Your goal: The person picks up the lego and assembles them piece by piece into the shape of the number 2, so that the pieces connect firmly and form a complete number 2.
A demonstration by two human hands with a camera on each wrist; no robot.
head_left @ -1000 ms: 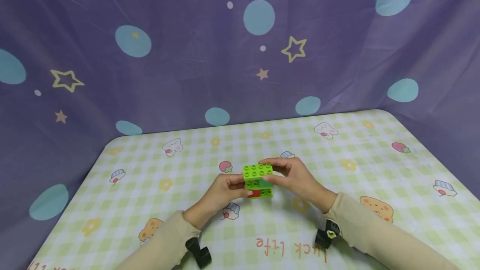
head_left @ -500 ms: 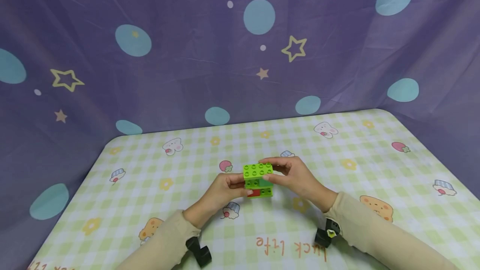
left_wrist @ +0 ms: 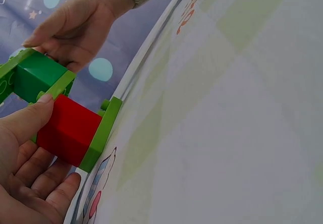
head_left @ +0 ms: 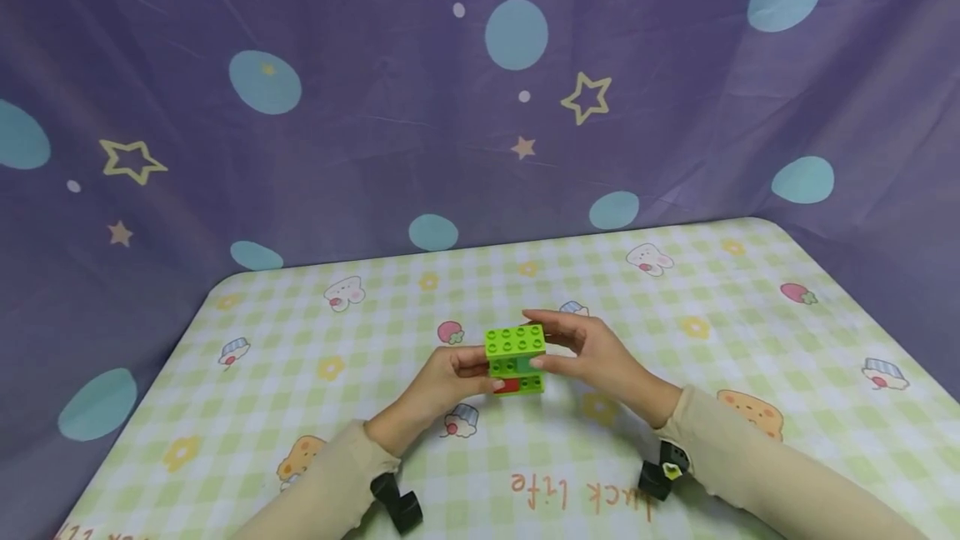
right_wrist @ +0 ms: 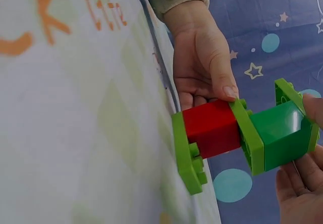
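A stack of toy building bricks stands on the tablecloth. It has a lime-green studded top plate, a dark green block below it, a lime middle plate, a red block and a lime bottom plate. My left hand grips the red block, thumb on the near side and fingers behind. On the right side of the stack, my right hand has its thumb and fingers spread around the dark green block. Its thumb tip lies close to that block; whether it touches is unclear.
A checked tablecloth printed with cartoon figures and lettering covers the table. Behind its far edge hangs a purple curtain with stars and ovals. Black wrist mounts hang below both sleeves.
The right hand has loosened from the top of the stack. Its fingers have spread and its thumb has shifted slightly right and down. The left hand and the stack have stayed put.
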